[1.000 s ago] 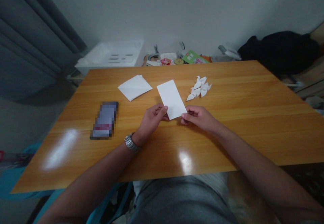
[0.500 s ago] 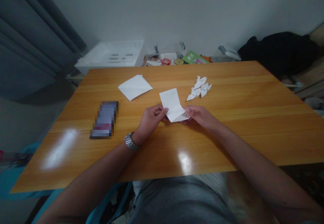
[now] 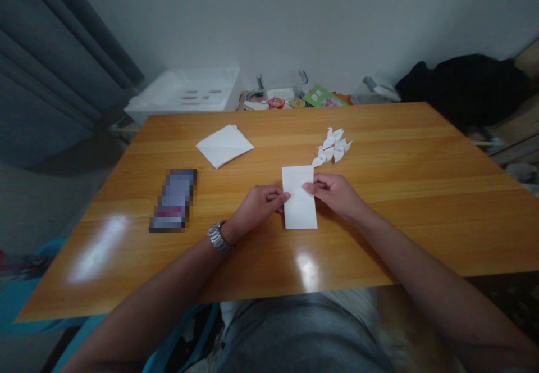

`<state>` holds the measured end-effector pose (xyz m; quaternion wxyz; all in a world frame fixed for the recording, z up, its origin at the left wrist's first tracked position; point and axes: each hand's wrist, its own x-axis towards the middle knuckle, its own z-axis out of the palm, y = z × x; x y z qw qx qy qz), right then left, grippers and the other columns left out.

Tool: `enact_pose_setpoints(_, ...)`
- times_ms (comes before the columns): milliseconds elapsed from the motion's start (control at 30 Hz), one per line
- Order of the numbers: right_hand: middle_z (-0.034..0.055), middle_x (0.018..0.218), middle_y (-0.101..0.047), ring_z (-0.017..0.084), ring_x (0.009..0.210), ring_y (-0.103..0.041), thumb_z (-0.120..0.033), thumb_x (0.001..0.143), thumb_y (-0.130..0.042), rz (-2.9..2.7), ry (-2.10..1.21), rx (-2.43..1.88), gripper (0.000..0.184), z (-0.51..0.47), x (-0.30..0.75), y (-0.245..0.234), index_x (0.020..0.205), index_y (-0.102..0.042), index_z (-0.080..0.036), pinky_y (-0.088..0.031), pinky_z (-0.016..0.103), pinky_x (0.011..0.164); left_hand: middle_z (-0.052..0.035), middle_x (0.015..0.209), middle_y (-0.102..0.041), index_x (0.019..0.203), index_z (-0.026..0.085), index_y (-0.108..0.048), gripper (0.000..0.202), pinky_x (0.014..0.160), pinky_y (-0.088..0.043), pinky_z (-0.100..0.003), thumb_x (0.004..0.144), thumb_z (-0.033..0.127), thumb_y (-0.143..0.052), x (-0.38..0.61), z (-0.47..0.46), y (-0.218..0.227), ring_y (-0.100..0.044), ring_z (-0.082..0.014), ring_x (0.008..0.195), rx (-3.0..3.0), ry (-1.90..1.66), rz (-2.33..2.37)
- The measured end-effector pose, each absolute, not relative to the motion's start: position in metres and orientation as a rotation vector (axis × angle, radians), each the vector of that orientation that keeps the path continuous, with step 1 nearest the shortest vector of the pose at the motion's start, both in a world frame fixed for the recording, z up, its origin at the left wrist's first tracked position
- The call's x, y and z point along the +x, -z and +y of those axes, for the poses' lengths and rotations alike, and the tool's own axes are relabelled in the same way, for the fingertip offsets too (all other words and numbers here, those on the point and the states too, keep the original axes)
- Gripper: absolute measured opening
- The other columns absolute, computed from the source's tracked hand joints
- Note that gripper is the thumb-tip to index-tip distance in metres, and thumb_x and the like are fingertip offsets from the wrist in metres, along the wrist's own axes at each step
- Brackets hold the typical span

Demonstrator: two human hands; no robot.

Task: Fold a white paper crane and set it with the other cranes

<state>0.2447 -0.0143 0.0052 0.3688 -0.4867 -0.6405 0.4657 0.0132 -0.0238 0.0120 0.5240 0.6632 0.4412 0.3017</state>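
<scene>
A white sheet of paper [image 3: 300, 207], seen as an upright rectangle, is held between my two hands above the wooden table. My left hand [image 3: 265, 201] pinches its left edge, thumb on top. With its thumb lying on the paper's face, my right hand [image 3: 334, 192] grips the right edge. Just beyond the paper rest several small folded paper cranes [image 3: 333, 147], close together. A stack of white paper [image 3: 225, 145] lies farther back on the left.
A phone [image 3: 174, 200] with a blurred screen lies on the left of the table [image 3: 421, 193]. Behind the table's far edge are a white plastic tray [image 3: 202, 89], a green packet [image 3: 323, 96] and other small items. A black cloth [image 3: 463, 92] is at the right.
The paper has turned from a slanted, partly bent position to a straight, flat rectangle and has come slightly nearer and to the right. My left hand moved right and down with it.
</scene>
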Motion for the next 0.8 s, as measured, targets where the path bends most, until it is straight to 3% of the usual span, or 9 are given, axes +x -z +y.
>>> enact_pose_setpoints(233,0.0016,0.076,-0.07,0.017,0.066,-0.06,-0.059,0.086,-0.067,-1.741,-1.36,-1.205,0.041,-0.0176,0.2408,-0.0032,0.08,-0.069,-0.019,-0.045,0.028,0.06,-0.005,0.079,-0.073,0.081,0.015,-0.07,0.042,0.064,-0.055,-0.023,0.091,0.056,-0.063,0.0122,-0.0193,-0.0109,-0.069,-0.0163,0.072,1.515,-0.959,1.171)
enact_pose_setpoints(567,-0.0032,0.067,-0.057,0.012,0.06,-0.045,-0.054,0.089,-0.065,-1.726,-1.332,-1.188,0.038,-0.0187,0.2397,-0.0069,0.078,-0.065,-0.018,-0.031,0.025,0.056,-0.0038,0.075,-0.07,0.077,0.014,-0.069,0.043,0.062,-0.051,-0.022,0.094,0.053,-0.06,0.0082,-0.0189,-0.0107,-0.066,-0.0155,0.071,1.552,-0.981,1.193)
enact_pose_setpoints(800,-0.0005,0.073,-0.065,0.014,0.064,-0.053,-0.053,0.089,-0.064,-1.722,-1.287,-1.231,0.037,-0.0166,0.2404,-0.0059,0.081,-0.068,-0.017,-0.038,0.027,0.061,-0.0069,0.084,-0.075,0.083,0.013,-0.071,0.046,0.071,-0.058,-0.026,0.096,0.055,-0.057,0.0104,-0.0184,-0.0069,-0.071,-0.0188,0.078,1.509,-0.955,1.137)
